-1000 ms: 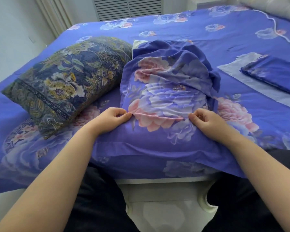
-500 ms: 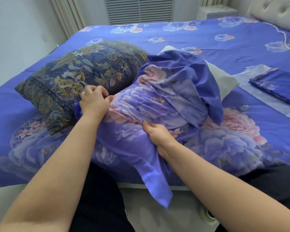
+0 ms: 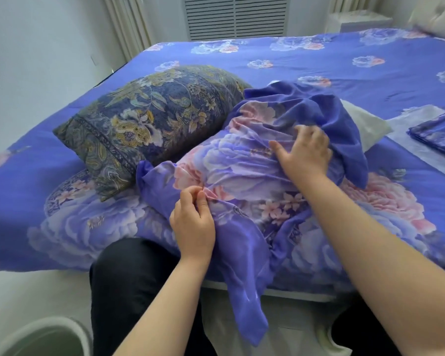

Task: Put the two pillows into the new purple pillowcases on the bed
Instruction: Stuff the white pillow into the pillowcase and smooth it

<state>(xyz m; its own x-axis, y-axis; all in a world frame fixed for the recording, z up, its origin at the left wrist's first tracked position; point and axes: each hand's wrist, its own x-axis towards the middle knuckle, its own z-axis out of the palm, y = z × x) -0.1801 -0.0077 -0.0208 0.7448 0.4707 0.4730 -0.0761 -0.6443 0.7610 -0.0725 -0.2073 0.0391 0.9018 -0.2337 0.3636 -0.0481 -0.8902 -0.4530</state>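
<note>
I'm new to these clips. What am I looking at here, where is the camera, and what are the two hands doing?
No machine here: a person's bare hands, filmed by a camera worn on their head, looking down at a bed. The left hand pinches the purple floral pillowcase; the right hand rests spread on it farther up. A white pillow pokes out of its far end. Beside it lies a second pillow in a dark patterned case, and at the right edge a folded purple pillowcase.
</note>
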